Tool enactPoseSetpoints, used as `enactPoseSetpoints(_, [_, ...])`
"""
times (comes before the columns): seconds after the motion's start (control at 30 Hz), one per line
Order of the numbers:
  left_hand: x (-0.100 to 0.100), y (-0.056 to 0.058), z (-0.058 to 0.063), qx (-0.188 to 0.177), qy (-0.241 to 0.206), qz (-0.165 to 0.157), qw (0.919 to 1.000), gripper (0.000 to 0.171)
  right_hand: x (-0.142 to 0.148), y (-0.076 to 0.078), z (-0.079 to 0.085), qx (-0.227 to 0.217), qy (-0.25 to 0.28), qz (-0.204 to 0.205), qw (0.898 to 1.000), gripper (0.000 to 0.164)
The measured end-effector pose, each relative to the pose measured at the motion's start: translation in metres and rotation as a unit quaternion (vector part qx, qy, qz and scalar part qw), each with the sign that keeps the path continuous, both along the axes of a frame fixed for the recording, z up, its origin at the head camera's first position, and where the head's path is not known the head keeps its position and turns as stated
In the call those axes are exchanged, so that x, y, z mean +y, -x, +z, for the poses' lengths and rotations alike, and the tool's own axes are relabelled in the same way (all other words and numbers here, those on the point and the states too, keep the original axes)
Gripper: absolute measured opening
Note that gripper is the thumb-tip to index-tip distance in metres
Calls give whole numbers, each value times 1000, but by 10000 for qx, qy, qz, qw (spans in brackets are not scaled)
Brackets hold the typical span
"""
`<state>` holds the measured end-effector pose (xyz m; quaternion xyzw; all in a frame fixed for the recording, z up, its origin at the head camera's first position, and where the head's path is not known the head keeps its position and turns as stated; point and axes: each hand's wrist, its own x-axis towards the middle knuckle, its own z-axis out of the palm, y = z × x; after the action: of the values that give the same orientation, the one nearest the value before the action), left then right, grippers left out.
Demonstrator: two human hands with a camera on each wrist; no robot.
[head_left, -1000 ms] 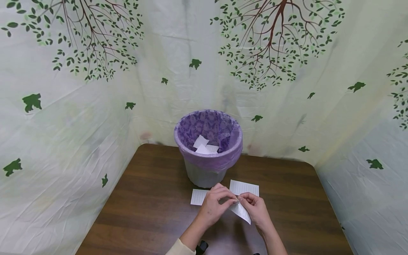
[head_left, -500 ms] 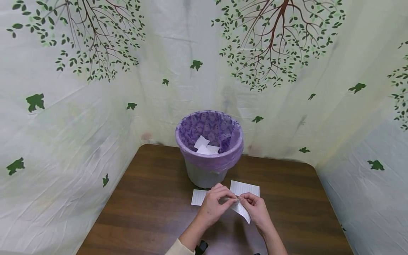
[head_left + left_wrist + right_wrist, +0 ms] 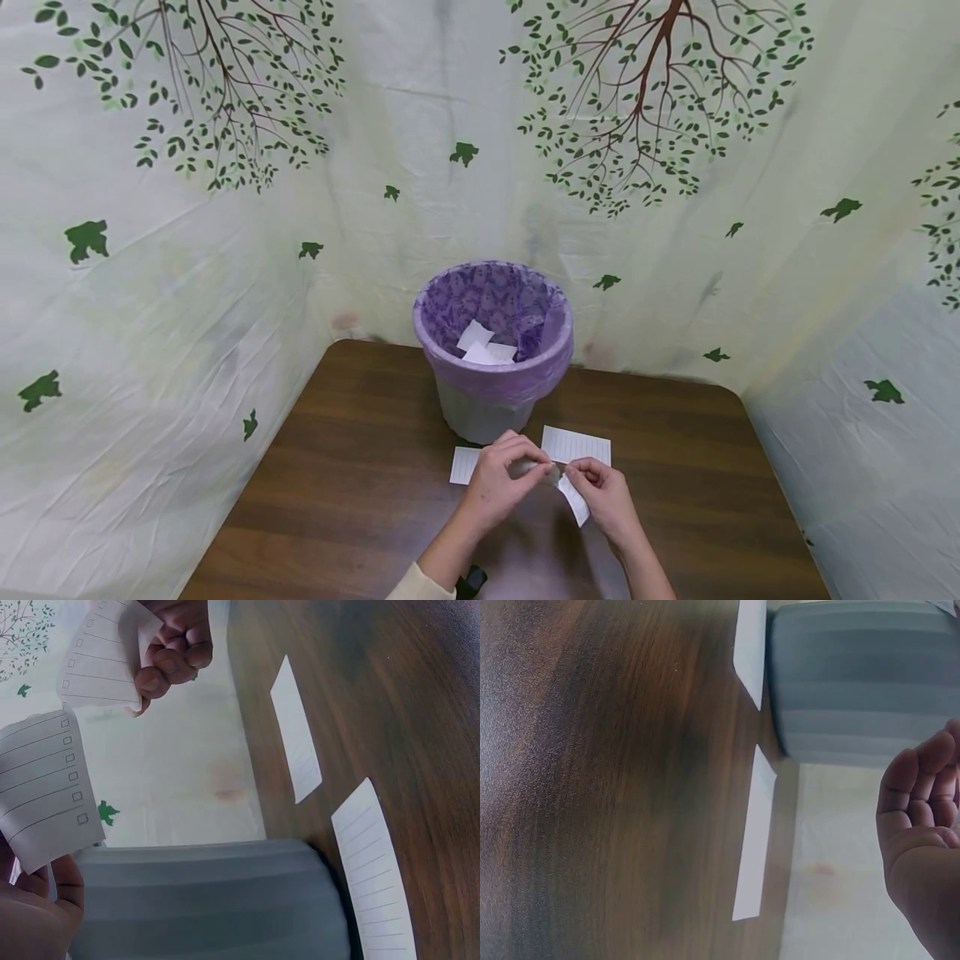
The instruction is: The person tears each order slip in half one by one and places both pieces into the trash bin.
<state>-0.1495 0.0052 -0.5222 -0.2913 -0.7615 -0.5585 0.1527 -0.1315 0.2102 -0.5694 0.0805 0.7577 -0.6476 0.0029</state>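
In the head view, my left hand (image 3: 495,483) and right hand (image 3: 603,496) are close together over the table, just in front of the bin. Each pinches one part of a lined sheet of paper (image 3: 574,502) between thumb and fingers. In the left wrist view, the sheet is split by a ragged tear. The left hand grips the lower part (image 3: 45,799), printed with small checkboxes, and the right hand holds the upper part (image 3: 101,664). These parts meet at a corner. In the right wrist view, the right hand's fingers (image 3: 922,776) are curled, with the paper hidden.
A grey bin (image 3: 483,408) with a purple liner (image 3: 498,379) stands behind the hands, several white paper pieces (image 3: 474,335) inside. Lined papers lie on the brown table (image 3: 360,467): one at left (image 3: 464,465), another at right (image 3: 576,445). Printed curtains (image 3: 390,275) surround the table.
My hands have drawn slightly apart, and a gap has opened between the two parts of the sheet as it tears. The bin and the papers on the table stay put.
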Motion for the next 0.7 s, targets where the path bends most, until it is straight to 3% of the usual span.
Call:
enactPoseSetpoints(0.27, [-4,0,5,-283,-134,49,9995,6,2,0,-5,23,-44,-68,10000,16])
enactPoseSetpoints(0.43, [-8,2,8,-275,-248,233,9990,7,5,1,-10,21,-183,-198,9996,15])
enactPoseSetpoints(0.7, [-15,6,12,-177,-252,455,9985,9,4,4,0,157,-345,-300,9988,11])
